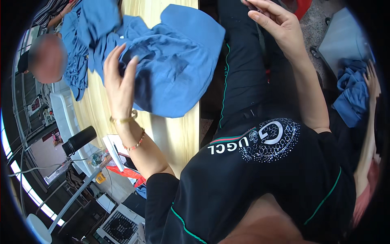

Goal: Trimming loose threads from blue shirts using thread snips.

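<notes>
I've got the left hand (119, 79) up over the wooden table (178, 134), fingers spread and loose, palm side laid against the near edge of a crumpled blue garment (174, 65); it touches the cloth but I can't see it pinching any fold, so I'd call it released, resting on fabric. The garment sits just beyond and to the right of that hand, bunched in a heap on the table, its long run stretching away from the fingertips toward the far right corner, where a smooth flap points off past the table edge. More blue cloth (81, 44) lies heaped beyond the hand on its left side, nearly touching the first heap. The right hand (276, 24) is well apart, lifted over the dark trousers (243, 73), fingers slack and half curled, holding nothing I can make out. So the left hand is plainly the nearer one, already in contact. Gold bangle and bead bracelet (132, 131) ride on the left wrist. Far off to the right, another person's hand (371, 79) rests on a separate blue bundle (351, 95).
</notes>
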Demonstrator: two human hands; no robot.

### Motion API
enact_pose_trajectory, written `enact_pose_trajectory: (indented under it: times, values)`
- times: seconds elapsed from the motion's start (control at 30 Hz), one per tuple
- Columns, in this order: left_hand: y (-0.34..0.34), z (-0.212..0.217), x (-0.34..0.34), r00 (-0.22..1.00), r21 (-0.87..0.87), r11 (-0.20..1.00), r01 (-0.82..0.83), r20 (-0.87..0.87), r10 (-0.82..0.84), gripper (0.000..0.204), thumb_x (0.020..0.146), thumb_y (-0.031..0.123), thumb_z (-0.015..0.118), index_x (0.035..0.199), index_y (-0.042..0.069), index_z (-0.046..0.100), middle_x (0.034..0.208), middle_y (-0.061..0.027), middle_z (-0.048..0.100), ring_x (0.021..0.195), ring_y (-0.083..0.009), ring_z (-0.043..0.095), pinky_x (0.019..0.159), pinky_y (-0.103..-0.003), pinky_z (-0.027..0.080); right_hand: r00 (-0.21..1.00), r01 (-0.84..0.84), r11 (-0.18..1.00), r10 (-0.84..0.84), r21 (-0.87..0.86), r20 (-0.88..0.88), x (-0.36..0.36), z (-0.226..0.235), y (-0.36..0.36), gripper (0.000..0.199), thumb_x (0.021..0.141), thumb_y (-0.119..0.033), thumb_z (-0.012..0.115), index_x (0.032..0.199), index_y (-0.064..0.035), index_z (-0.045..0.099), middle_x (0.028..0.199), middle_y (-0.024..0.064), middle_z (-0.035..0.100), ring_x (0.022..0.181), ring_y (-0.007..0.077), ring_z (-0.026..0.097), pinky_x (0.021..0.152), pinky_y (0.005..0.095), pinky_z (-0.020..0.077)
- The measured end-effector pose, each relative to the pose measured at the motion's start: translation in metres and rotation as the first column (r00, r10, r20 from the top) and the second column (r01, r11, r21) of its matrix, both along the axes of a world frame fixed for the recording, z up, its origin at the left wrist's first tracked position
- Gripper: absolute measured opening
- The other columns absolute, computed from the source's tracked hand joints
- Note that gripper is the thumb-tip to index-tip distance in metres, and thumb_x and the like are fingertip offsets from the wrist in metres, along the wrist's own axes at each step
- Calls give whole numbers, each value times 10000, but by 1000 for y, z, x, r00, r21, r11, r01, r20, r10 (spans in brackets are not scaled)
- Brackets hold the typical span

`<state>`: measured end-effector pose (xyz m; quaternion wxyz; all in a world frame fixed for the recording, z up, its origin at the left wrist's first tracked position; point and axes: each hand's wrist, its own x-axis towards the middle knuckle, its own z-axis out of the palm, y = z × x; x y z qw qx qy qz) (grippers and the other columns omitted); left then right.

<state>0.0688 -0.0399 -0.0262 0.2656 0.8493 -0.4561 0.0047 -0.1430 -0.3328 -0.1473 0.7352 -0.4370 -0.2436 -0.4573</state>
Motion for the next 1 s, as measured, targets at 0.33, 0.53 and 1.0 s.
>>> enact_pose_trajectory:
  times: [0.33, 0.53, 1.0]
  values:
    - [-11, -47, 125, 931, 13, 972, -236, -284, 230, 694, 956, 502, 621, 1394, -32, 556, 1341, -222, 619, 1228, -277, 596, 1062, -337, 430, 454, -27, 996, 88, 85, -887, 2, -11, 49, 438, 998, -217, 642, 1387, -27, 581, 1325, 58, 658, 1051, 97, 680, 605, 169, 410]
    - [-34, -71, 162, 946, 291, 901, -321, 51, 320, 911, 799, 541, 770, 1430, -58, 501, 1377, -258, 591, 1288, -316, 575, 1079, -373, 430, 431, -134, 980, 190, 146, -882, 25, -18, 55, 376, 987, -258, 667, 1307, -60, 659, 1296, 43, 676, 953, 69, 683, 571, 170, 391]
    - [-16, -81, -11, 816, -63, 983, -170, -568, 105, 434, 834, 171, 716, 1203, -26, 600, 986, -120, 689, 897, -171, 640, 816, -278, 501, 483, -556, 760, 624, 335, -615, -57, 14, 44, 430, 911, -230, 752, 1226, 53, 679, 1027, 106, 653, 653, 122, 650, 494, 180, 386]
